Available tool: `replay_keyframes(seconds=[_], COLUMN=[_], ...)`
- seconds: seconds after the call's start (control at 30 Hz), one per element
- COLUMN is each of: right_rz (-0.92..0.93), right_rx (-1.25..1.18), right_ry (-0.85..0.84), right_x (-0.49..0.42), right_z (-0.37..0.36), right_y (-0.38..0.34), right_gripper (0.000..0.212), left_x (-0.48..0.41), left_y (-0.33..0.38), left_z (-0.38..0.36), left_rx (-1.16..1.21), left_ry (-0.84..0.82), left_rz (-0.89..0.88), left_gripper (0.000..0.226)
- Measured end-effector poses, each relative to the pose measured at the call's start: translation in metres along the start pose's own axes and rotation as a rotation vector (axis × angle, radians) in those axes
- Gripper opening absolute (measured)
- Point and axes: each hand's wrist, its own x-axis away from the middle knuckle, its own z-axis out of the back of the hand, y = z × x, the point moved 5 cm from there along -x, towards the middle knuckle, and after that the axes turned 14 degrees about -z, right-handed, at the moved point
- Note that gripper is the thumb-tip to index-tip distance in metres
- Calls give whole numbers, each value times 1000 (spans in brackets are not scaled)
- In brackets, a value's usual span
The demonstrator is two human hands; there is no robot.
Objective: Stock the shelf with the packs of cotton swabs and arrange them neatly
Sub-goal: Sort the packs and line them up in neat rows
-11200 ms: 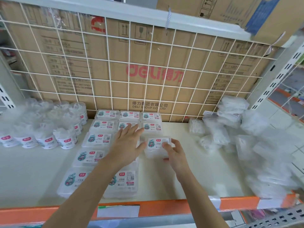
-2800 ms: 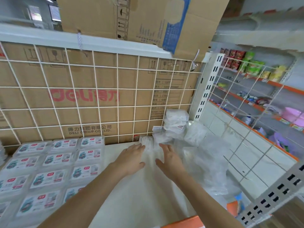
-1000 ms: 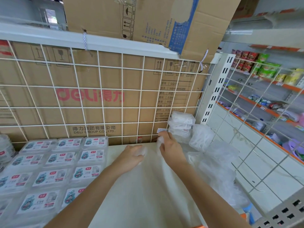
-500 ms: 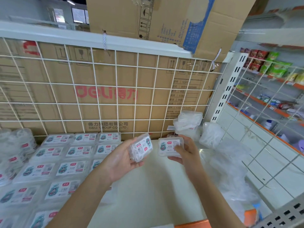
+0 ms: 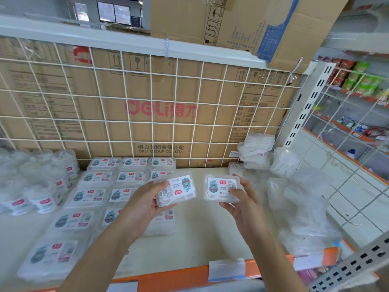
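My left hand [image 5: 141, 205] grips a flat clear pack of cotton swabs [image 5: 179, 189], its label turned sideways, above the white shelf [image 5: 200, 234]. My right hand [image 5: 240, 204] holds a second flat pack [image 5: 221, 187] with the label upright, thumb on its front. Both packs hang side by side over the middle of the shelf. To the left, rows of the same flat packs [image 5: 94, 196] lie label-up on the shelf in three columns.
Round tubs of swabs [image 5: 40, 186] crowd the far left. A loose heap of clear bagged packs [image 5: 294, 186] fills the right side. A white wire grid [image 5: 147, 106] with cardboard boxes behind it closes the back. The orange front edge [image 5: 179, 275] carries price-tag holders.
Both hands have drawn the two packs slightly nearer and lower. The left pack now lies flatter with its label facing me. The view has tilted down a little.
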Motion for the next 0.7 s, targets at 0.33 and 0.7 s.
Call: replay_keyframes(seconds=[0.33,0.7], right_rz=[-16,-34], right_rx=[-228,-13], right_ry=[-136,-17], right_x=[38,69], right_z=[-56,-91], right_y=[24,71], right_gripper=[19,47], left_x=[31,57], left_y=[15,5], left_z=[24,30], left_rx=[8,46], left_ry=[106,-18], left_rz=[-198,-169], left_gripper=[43,54])
